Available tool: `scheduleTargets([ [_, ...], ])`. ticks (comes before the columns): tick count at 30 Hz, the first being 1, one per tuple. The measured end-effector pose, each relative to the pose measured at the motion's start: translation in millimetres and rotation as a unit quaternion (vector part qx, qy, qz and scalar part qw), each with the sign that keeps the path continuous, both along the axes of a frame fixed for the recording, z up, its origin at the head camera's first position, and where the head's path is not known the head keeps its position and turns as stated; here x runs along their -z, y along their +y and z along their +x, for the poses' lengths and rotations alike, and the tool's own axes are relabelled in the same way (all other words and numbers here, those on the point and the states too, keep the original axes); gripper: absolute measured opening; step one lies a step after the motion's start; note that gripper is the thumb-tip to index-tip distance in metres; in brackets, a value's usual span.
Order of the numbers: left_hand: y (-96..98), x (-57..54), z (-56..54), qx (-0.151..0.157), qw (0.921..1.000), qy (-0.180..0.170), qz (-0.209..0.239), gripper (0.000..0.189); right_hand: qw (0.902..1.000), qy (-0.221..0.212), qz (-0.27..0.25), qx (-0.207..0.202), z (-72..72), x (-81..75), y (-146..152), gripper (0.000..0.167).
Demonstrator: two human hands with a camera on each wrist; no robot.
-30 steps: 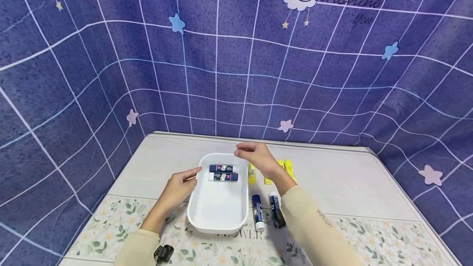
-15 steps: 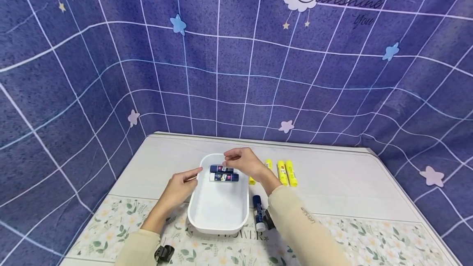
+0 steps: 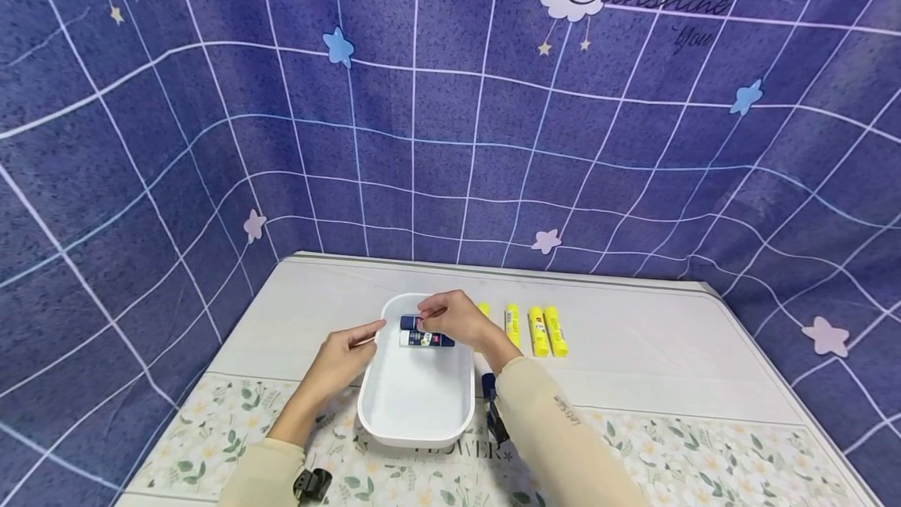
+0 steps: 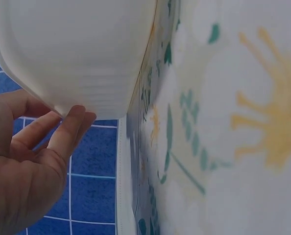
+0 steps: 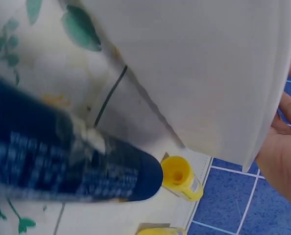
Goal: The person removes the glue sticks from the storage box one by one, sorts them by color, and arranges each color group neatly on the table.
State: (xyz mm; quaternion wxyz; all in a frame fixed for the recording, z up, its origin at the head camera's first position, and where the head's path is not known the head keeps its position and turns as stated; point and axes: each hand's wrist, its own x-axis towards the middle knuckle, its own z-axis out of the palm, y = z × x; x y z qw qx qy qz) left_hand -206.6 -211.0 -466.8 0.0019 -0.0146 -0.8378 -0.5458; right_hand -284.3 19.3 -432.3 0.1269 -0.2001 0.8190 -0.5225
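Note:
In the head view a white tray point(image 3: 415, 405) holds two dark-blue glue sticks lying side by side near its far end. My left hand point(image 3: 336, 364) grips the tray's left rim, with the thumb point(image 4: 69, 125) against the outer wall in the left wrist view. My right hand point(image 3: 456, 318) reaches over the tray's right side, thumb and index fingertips around the farther glue stick point(image 3: 408, 322) and covering its right part. The nearer glue stick point(image 3: 422, 339) lies just below those fingers. In the right wrist view the tray wall hides most of the right hand's fingers.
Right of the tray stand several yellow glue sticks point(image 3: 538, 331). Another blue glue stick point(image 3: 489, 386) lies beside the tray, partly under the right sleeve, large in the right wrist view. A purple-blue grid-patterned curtain point(image 3: 450, 139) closes off the table's back and sides.
My right hand has moved left and down from above the tray's right rim to the farther glue stick. The left hand and the tray have stayed in place.

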Motion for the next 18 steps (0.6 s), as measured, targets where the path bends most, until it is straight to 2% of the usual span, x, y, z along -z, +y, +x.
scheduleTargets([
  [7, -0.1, -1.5, -0.1, 0.005, 1.0, -0.004, 0.005, 0.045, 0.9998, -0.005, 0.019, -0.009, -1.2, 1.4, -2.1, 0.039],
  [18, -0.2, -1.5, 0.9, 0.002, 0.9999, -0.01, 0.005, 0.046, 0.9951, 0.023, 0.094, -0.024, -4.3, 5.0, -9.2, 0.04],
])
